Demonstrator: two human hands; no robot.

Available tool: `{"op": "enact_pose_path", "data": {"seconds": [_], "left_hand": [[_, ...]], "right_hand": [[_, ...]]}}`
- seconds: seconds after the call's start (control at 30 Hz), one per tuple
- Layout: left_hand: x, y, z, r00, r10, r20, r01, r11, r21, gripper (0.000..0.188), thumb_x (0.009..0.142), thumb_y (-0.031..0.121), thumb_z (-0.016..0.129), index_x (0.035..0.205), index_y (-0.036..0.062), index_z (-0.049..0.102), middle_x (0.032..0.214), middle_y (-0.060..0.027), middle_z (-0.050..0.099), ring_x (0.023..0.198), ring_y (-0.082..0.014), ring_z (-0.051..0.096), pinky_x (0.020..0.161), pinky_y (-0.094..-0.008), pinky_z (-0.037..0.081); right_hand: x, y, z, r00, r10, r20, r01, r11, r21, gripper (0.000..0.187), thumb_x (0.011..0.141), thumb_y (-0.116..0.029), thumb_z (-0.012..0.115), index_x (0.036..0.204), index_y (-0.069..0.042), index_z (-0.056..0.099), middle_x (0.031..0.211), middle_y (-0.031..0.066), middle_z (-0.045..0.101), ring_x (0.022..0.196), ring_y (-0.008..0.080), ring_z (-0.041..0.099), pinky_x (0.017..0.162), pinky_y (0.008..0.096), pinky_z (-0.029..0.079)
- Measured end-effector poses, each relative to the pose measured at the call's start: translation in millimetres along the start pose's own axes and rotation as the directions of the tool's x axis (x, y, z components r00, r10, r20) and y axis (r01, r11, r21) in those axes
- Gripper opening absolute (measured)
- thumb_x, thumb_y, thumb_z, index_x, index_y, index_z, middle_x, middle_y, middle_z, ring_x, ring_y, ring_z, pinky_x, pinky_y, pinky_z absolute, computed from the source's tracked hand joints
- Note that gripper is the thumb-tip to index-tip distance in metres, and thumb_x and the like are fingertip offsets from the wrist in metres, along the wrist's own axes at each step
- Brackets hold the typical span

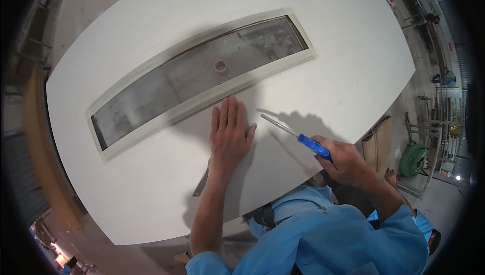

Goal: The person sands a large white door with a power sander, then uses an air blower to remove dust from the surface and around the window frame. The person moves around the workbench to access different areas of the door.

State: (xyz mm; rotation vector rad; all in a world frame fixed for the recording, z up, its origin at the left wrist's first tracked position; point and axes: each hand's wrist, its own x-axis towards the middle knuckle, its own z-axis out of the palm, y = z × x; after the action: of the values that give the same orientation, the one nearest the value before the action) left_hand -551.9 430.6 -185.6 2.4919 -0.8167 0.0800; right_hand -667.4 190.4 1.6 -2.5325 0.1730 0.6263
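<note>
My left hand (230,131) lies flat on a large white panel (353,78), its fingers together and stretched out toward the near edge of a long window opening. My right hand (343,161) is wrapped round the blue handle of a screwdriver (314,146). Its metal shaft points up and left, with the tip a little right of my left hand. Pale tape-like strips (202,104) border the long glass pane (174,80). On the pane sits a small roll of tape (220,66). Partly under my left forearm is a dark flat metal strip (200,185).
A brown board edge (48,159) runs along the left. Right of the panel are a brown cardboard piece (377,141), a green bag (413,160) and metal racks (429,123). Another person in blue (427,224) is partly visible at lower right.
</note>
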Motion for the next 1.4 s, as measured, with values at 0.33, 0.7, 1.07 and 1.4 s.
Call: {"op": "enact_pose_path", "data": {"seconds": [0.33,0.7,1.07,1.4], "left_hand": [[79,131,95,0.937,-0.33,-0.111,0.346,0.919,0.19,0.068,0.089,0.025,0.065,0.143,-0.0127,0.049,0.156,-0.032,0.042,0.147,-0.0546,0.034,0.119,-0.0624,0.031],[71,150,99,0.908,-0.409,-0.087,0.417,0.901,0.12,0.062,0.096,0.025,0.061,0.144,-0.0116,0.049,0.156,-0.0298,0.044,0.148,-0.0445,0.04,0.122,-0.0553,0.03],[76,161,100,0.911,-0.408,-0.065,0.413,0.901,0.134,0.064,0.094,0.022,0.06,0.146,-0.0123,0.047,0.156,-0.0309,0.043,0.148,-0.0455,0.038,0.122,-0.0559,0.029],[86,159,98,0.927,-0.368,-0.073,0.375,0.916,0.141,0.066,0.093,0.027,0.064,0.145,-0.01,0.048,0.154,-0.0304,0.045,0.145,-0.0449,0.042,0.12,-0.057,0.031]], "right_hand": [[67,120,-92,0.978,-0.09,0.19,0.084,0.996,0.037,0.042,0.097,-0.014,0.062,0.136,-0.004,0.052,0.086,0.0209,0.067,0.082,0.0414,0.067,0.077,0.0504,0.052],[122,116,-78,0.947,-0.243,0.21,0.264,0.961,-0.078,0.044,0.095,-0.012,0.066,0.136,-0.003,0.053,0.089,0.0199,0.069,0.082,0.0402,0.067,0.075,0.0507,0.052],[139,119,-96,0.915,-0.312,0.256,0.361,0.917,-0.173,0.04,0.096,-0.016,0.065,0.132,-0.007,0.052,0.083,0.014,0.071,0.081,0.034,0.071,0.072,0.0474,0.055],[140,118,-122,0.9,-0.329,0.286,0.398,0.887,-0.234,0.038,0.094,-0.014,0.068,0.128,-0.007,0.052,0.081,0.0144,0.07,0.082,0.0342,0.072,0.076,0.0438,0.057]]}}
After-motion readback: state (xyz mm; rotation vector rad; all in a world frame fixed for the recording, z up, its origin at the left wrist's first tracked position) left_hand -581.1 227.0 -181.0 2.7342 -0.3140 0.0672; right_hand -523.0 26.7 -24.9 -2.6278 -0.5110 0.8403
